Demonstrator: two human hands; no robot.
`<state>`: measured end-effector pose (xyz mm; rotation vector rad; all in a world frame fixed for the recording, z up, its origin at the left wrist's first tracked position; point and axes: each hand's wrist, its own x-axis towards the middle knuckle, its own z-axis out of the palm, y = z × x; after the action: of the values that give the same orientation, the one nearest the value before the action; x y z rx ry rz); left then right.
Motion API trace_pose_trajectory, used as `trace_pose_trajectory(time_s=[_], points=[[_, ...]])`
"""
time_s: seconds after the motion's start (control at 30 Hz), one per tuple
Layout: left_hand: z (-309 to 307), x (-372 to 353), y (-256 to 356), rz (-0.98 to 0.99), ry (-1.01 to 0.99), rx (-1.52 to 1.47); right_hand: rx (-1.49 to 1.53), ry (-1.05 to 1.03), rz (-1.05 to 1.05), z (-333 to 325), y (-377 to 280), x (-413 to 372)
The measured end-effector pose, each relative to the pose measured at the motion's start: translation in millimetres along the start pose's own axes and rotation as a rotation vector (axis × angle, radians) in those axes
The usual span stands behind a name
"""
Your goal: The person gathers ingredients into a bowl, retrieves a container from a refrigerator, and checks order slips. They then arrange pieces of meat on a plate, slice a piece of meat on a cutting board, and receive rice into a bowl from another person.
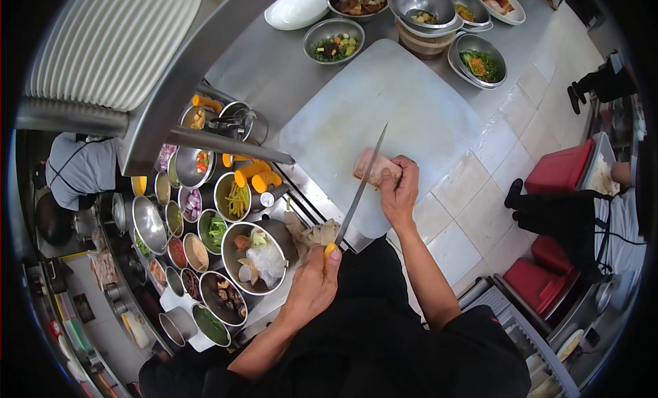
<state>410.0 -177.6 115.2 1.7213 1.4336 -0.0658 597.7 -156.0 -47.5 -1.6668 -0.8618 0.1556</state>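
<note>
While tubs (253, 257) of chopped ingredients crowd the left of the desk (267, 69), the left hand (312, 288) is closed round the yellow handle of a knife (358, 189). The blade slants up across the white board (384, 103) to the meat (373, 166). The meat lies near the board's front edge, gripped by the curled fingers of the right hand (401, 192). Far right, another person crouches by red stools (562, 168).

Long knife (361, 185) slants against pale meat slab (372, 167).
</note>
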Motion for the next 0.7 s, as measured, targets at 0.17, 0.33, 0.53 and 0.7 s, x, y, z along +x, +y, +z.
trace_pose_trajectory(time_s=[0.17, 0.33, 0.53, 0.7], points=[[5.5, -2.5, -0.6, -0.013, 0.055, 0.091, -0.026, -0.033, 0.025, 0.6, 0.6, -0.3], [3.8, 0.3, 4.3, 0.0, 0.005, 0.087, -0.062, -0.051, 0.01, 0.7, 2.7, -0.3], [0.1, 3.0, 11.4, -0.05, -0.092, 0.117, -0.08, -0.053, 0.008, 0.8, 0.7, 0.9], [-24.8, -8.9, 27.6, -0.133, -0.182, 0.151, -0.103, -0.078, -0.007, 0.6, 2.0, 2.8]])
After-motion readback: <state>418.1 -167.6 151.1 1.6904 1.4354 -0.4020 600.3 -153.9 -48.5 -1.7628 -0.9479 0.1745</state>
